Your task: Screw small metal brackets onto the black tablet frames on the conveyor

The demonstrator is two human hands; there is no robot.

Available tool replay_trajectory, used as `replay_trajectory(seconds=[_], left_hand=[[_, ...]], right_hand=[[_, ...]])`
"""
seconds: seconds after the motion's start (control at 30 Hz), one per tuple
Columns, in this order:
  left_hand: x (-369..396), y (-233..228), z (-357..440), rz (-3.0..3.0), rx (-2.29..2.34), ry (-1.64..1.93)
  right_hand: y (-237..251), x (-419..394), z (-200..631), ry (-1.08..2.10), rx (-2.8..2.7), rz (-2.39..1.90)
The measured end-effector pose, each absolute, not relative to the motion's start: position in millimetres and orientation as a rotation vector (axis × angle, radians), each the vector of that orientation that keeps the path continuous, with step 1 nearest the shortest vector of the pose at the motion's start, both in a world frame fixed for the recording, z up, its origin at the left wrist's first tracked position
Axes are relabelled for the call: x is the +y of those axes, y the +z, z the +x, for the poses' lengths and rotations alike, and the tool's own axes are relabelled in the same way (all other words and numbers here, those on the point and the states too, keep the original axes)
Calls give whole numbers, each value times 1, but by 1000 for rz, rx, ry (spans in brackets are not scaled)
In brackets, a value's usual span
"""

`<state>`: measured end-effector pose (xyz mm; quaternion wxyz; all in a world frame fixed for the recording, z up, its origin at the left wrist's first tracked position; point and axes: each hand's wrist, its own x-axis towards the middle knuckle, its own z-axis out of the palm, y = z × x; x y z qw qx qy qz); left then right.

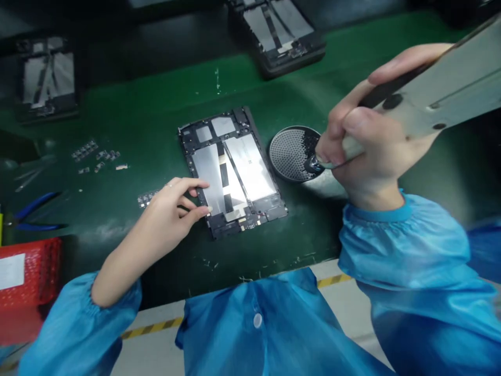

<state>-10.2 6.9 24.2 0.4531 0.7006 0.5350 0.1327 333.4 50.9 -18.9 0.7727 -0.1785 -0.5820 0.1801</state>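
An opened tablet lies on the green mat, its silvery battery packs and black ribbon cable exposed. My left hand steadies its lower left edge, with thumb and forefinger resting on it and the other fingers curled. In my right hand is a thick, pale electric screwdriver, gripped firmly and slanting down to the left. The driver's lower end is at the right rim of a round perforated screw dish, right of the tablet. Dark specks, seemingly small screws, cover part of the dish. The driver's tip is hard to make out.
Two more opened tablets, one at back left and one at back centre, lie beyond. Small metal parts are scattered at left, near blue-handled pliers. A red bubble-wrap package sits at the front left.
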Motion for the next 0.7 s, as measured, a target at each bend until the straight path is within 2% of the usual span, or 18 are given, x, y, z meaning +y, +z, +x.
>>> replay_trajectory(seconds=[0.1, 0.4, 0.5, 0.63, 0.7], left_hand=[[14, 29, -10, 1660, 1353, 283], [13, 26, -18, 1652, 1369, 295], [13, 25, -18, 1641, 1370, 297], [14, 25, -15, 1605, 1350, 315], [16, 25, -13, 1593, 1333, 332]], right_hand=[[-24, 51, 334, 292, -1254, -352], [-20, 46, 328, 349, -1245, -426], [-13, 28, 324, 337, -1236, -617], [-6, 3, 333, 473, -1246, -1054], [-4, -2, 341, 557, -1234, -1111]])
